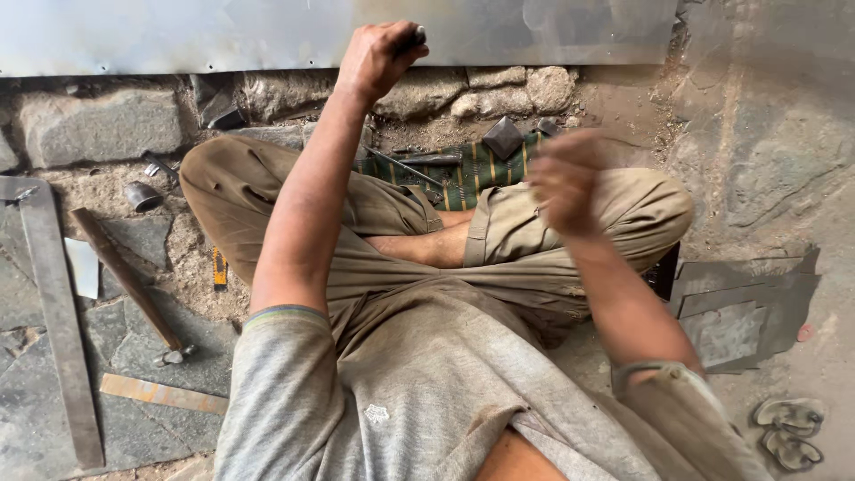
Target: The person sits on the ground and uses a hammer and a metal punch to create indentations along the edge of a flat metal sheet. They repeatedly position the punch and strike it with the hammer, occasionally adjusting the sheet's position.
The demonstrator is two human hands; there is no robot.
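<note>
Stone floor; left hand (378,55) fisted on dark tool (411,39) at metal sheet (178,36) edge, right hand (563,183) blurred.

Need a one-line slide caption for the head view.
Seated cross-legged, left hand grips a dark tool against sheet metal; right hand blurred.

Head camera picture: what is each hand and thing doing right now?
left hand: closed around a small dark tool, against the metal sheet
right hand: raised, blurred, empty as far as visible
hammer: lying on the stone floor
sandals: lying on the ground
</note>
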